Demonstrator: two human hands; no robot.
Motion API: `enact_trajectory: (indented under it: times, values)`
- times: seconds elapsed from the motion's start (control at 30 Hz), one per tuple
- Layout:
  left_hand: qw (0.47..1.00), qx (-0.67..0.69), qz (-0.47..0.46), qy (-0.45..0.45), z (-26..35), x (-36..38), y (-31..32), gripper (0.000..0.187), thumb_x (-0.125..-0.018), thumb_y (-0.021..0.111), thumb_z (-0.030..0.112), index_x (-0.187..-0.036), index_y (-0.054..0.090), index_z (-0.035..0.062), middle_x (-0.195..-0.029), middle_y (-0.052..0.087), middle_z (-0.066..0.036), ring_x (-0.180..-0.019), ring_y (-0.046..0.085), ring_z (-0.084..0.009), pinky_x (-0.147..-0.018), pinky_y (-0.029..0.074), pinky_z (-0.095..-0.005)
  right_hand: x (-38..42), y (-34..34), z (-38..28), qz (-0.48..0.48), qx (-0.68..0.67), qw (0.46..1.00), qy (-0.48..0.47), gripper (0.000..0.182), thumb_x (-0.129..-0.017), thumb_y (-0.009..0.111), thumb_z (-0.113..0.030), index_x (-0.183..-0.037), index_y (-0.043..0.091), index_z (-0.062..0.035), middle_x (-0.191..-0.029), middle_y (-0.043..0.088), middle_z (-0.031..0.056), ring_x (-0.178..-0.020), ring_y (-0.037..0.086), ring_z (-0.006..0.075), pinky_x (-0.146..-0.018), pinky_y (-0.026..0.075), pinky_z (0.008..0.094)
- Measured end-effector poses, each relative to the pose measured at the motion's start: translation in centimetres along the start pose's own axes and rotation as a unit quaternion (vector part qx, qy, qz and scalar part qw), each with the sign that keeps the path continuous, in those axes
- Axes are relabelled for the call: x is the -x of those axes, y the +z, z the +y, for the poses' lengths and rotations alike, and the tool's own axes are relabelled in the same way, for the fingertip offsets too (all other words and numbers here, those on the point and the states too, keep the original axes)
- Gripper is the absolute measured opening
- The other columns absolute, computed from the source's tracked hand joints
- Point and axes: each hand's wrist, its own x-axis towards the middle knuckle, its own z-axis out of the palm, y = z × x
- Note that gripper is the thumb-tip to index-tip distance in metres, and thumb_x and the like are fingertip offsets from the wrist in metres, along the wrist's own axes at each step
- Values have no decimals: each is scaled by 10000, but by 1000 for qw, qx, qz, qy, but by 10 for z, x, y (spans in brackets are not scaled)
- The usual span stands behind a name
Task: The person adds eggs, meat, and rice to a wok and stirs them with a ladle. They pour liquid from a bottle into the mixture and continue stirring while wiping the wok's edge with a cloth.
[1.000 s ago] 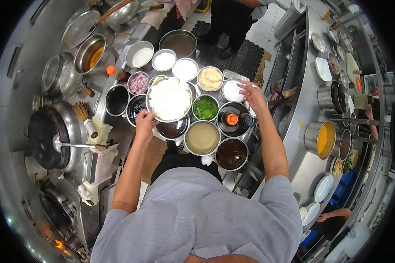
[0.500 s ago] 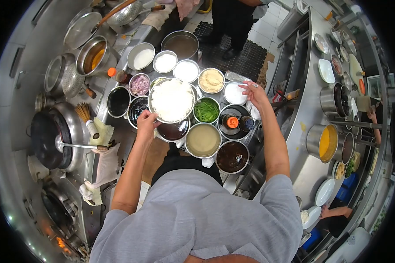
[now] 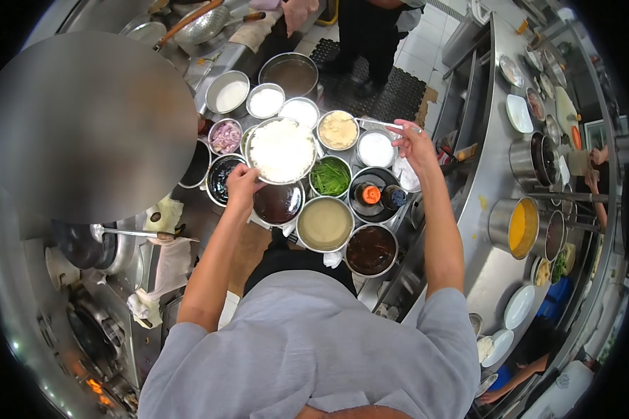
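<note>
My left hand [image 3: 242, 186] grips the rim of a round metal bowl of white rice [image 3: 282, 150], held above the sauce containers. My right hand [image 3: 413, 143] pinches the handle of a spoon [image 3: 381, 123]. Its far end reaches the container of pale yellow paste [image 3: 338, 130], and the spoon's head cannot be made out. Just below that hand is a container of white powder [image 3: 376, 149]. Chopped greens [image 3: 330, 176] stand right of the rice bowl, and dark brown sauce [image 3: 278, 202] lies beneath it.
Chopped red onion [image 3: 226, 137], a cloudy liquid [image 3: 325, 223] and bottles with an orange cap [image 3: 370, 195] are close by. A steel counter [image 3: 468, 223] with pots runs along the right. Another person [image 3: 370, 35] stands ahead. A grey blur hides much of the left.
My right hand has moved slightly right, and the spoon handle is raised a little. The rice bowl has shifted slightly up and right with my left hand. A blur now covers the left side.
</note>
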Motion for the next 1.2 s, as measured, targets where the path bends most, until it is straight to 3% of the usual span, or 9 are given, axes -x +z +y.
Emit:
enact_trajectory:
  times: [0.1, 0.2, 0.23, 0.33, 0.4, 0.57, 0.7, 0.9, 1.2]
  values:
    - [1000, 9, -7, 3, 3, -7, 22, 169, -864, 603, 5, -773, 492, 94, -817, 578, -22, -753, 624, -143, -738, 616, -356, 27, 43, -36, -29, 31, 998, -44, 316, -1036, 536, -225, -1224, 593, 22, -1181, 679, 207, -715, 710, 152, -454, 506, 202]
    - [999, 30, -40, 10, -8, -19, 45, 171, -870, 612, 17, -767, 499, 93, -805, 571, -31, -743, 625, -153, -718, 618, -361, 50, 74, -57, -82, 254, 953, -143, 302, -1036, 534, -217, -1204, 617, 20, -1189, 681, 189, -711, 706, 157, -457, 505, 212]
    - [998, 36, -47, 6, -11, -22, 48, 172, -871, 614, 19, -768, 499, 95, -807, 573, -32, -746, 625, -156, -717, 618, -362, 59, 75, -64, -77, 258, 950, -160, 302, -1037, 535, -225, -1189, 637, 15, -1188, 688, 171, -720, 701, 153, -459, 494, 214]
    - [996, 58, -68, -22, -13, -19, 73, 173, -875, 624, 36, -775, 498, 100, -814, 582, -31, -756, 628, -165, -714, 614, -366, 66, 30, -59, -12, 151, 974, -168, 288, -1036, 524, -196, -1185, 641, 21, -1177, 691, 182, -727, 704, 156, -458, 486, 207]
    - [995, 62, -72, -20, -15, -16, 74, 167, -864, 633, 27, -763, 509, 75, -823, 584, -50, -750, 630, -168, -676, 626, -351, 65, -15, -40, 24, 149, 979, -139, 309, -1029, 544, -226, -1197, 636, 16, -1140, 706, 174, -604, 651, 116, -418, 430, 192]
    - [997, 18, -70, -26, -12, -2, 51, 188, -884, 626, 47, -780, 483, 112, -861, 628, -41, -819, 660, -162, -767, 597, -368, 55, -84, 31, 98, 122, 984, -89, 323, -1022, 561, -267, -1220, 640, -25, -1134, 711, 145, -569, 623, 88, -399, 385, 186]
    - [997, -2, -71, -20, -7, 6, 33, 184, -889, 623, 42, -800, 481, 118, -876, 635, -37, -820, 661, -155, -774, 591, -358, 56, -93, 63, 119, 130, 979, -105, 345, -1022, 563, -273, -1229, 624, -4, -1150, 703, 172, -595, 663, 120, -391, 392, 196]
    - [998, 23, -49, -26, -2, 17, 35, 202, -881, 620, 6, -769, 487, 107, -812, 588, -24, -747, 634, -128, -715, 616, -343, 73, -87, 58, 180, 82, 980, -25, 305, -1015, 539, -202, -1180, 603, 46, -1122, 695, 231, -608, 681, 173, -379, 400, 209]
    - [997, 20, -60, -35, -5, 14, 46, 213, -882, 625, 13, -757, 483, 110, -817, 583, -13, -741, 628, -130, -690, 604, -324, 70, -89, 70, 156, -25, 987, 14, 310, -1030, 517, -188, -1242, 551, 35, -1158, 683, 219, -680, 680, 164, -421, 418, 211]
